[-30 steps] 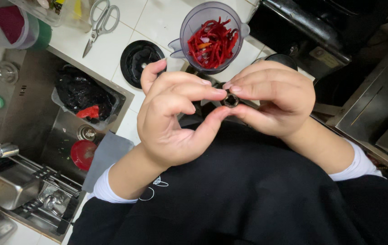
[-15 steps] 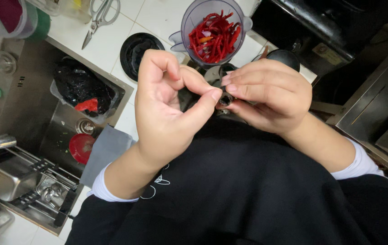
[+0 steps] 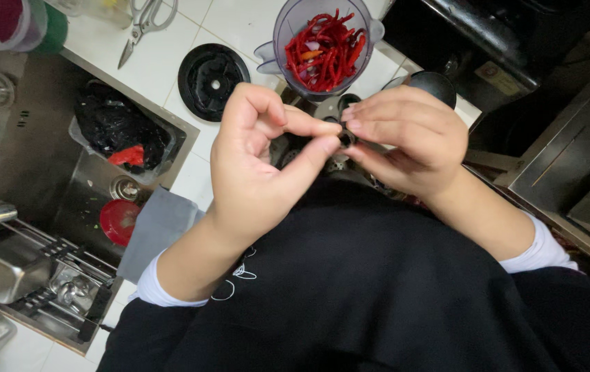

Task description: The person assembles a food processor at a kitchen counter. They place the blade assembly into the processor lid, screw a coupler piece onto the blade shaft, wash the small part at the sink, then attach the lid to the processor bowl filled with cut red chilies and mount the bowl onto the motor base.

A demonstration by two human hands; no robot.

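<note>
My left hand [image 3: 253, 182] and my right hand [image 3: 412, 141] meet in front of my chest, fingertips together. Between them is a small black round piece [image 3: 345, 138], pinched by my right fingers and touched by my left thumb and forefinger. Most of the piece is hidden by the fingers. Just beyond the hands stands a clear blender jar [image 3: 326, 48] full of red chillies. A black round lid [image 3: 212, 72] lies on the white tiled counter [image 3: 240, 21] to the jar's left.
Scissors [image 3: 145, 24] lie on the counter at the far left. A steel sink [image 3: 40, 158] holds a black bag [image 3: 112, 127] and a red round thing [image 3: 119, 220]. A grey cloth [image 3: 160, 227] hangs at its edge. A dark ladle [image 3: 433, 83] and a black stove [image 3: 502, 48] are on the right.
My left fingers have shifted on the small black piece, the forefinger curling up while the thumb presses in. Both hands stay together at the same spot.
</note>
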